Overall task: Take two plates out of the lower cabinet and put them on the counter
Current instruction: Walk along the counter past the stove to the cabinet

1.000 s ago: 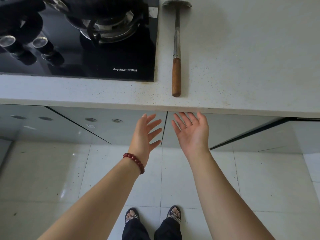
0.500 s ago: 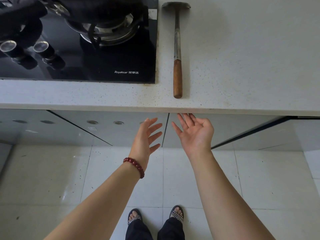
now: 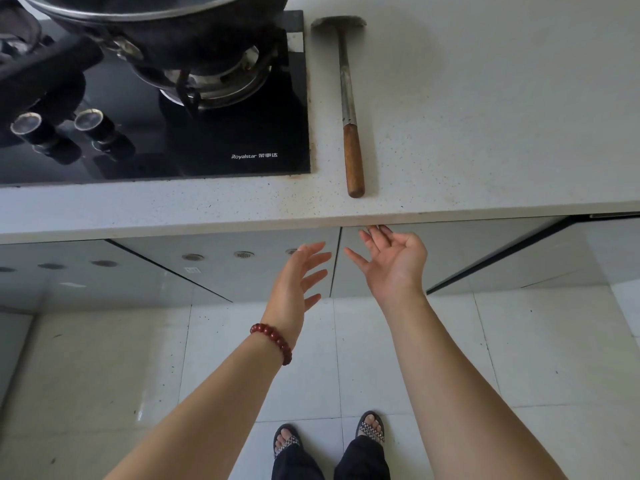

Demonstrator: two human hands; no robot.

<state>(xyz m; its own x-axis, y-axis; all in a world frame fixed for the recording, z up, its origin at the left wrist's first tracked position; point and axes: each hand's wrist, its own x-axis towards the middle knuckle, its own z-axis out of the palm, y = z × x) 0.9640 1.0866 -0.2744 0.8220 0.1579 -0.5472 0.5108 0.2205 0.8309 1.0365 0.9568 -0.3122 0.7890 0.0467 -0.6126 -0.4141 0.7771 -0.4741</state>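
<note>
Since the earlier frame, our right hand (image 3: 394,263) had risen until its fingertips reached the underside of the counter (image 3: 485,109) edge, and a dark wok (image 3: 149,19) had come into view on the burner.

We saw the counter as a broad, pale, speckled stone slab with a straight front lip. Below it ran the lower cabinet doors (image 3: 221,268), glossy grey and flat, both shut, with a thin vertical seam between the 2 nearest panels; the plates were out of sight, so we could not tell where they sat. The floor (image 3: 104,358) was large shiny white tiles. A black glass cooktop (image 3: 221,133) was set into the counter at left, with 2 round metal-capped knobs (image 3: 93,121). Beside it lay a spatula (image 3: 348,105), steel blade and shaft, rounded wooden handle toward us.

Our right hand was spread, palm up, holding nothing. Our left hand (image 3: 294,285) was spread too, empty, just left of the seam, with a red bead bracelet (image 3: 273,341) at the wrist.
</note>
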